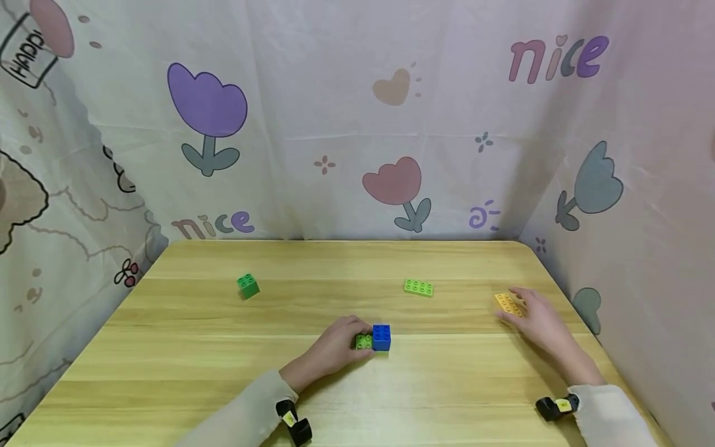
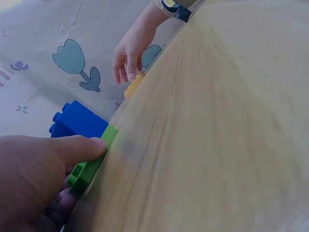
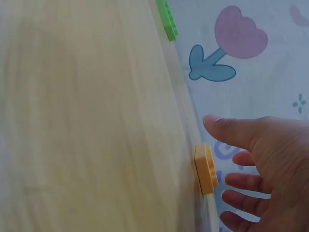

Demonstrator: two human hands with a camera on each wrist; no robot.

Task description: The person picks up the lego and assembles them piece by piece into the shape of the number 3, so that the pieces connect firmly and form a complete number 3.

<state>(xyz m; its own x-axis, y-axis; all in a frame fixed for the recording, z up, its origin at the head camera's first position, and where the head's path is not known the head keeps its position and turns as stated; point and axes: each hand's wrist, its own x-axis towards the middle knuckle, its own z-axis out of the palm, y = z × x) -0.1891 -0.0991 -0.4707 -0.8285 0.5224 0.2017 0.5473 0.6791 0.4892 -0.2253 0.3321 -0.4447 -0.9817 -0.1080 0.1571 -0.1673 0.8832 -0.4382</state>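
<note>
My left hand (image 1: 339, 343) pinches a light green building brick (image 2: 89, 169) between thumb and fingers, low over the wooden table. A blue brick (image 1: 382, 337) is fixed on the right end of that green brick and rises above it. Toward the right edge of the table, my right hand (image 1: 537, 315) is spread around a flat yellow brick (image 1: 508, 304), thumb on the near side and fingers on the far side. In the right wrist view a gap shows between the fingers (image 3: 244, 181) and the yellow brick (image 3: 205, 169).
A dark green brick (image 1: 248, 286) lies at the back left of the table (image 1: 223, 347). Between it and the yellow brick, a flat light green brick (image 1: 418, 287) lies toward the back. A printed cloth (image 1: 313, 124) hangs behind and along both sides.
</note>
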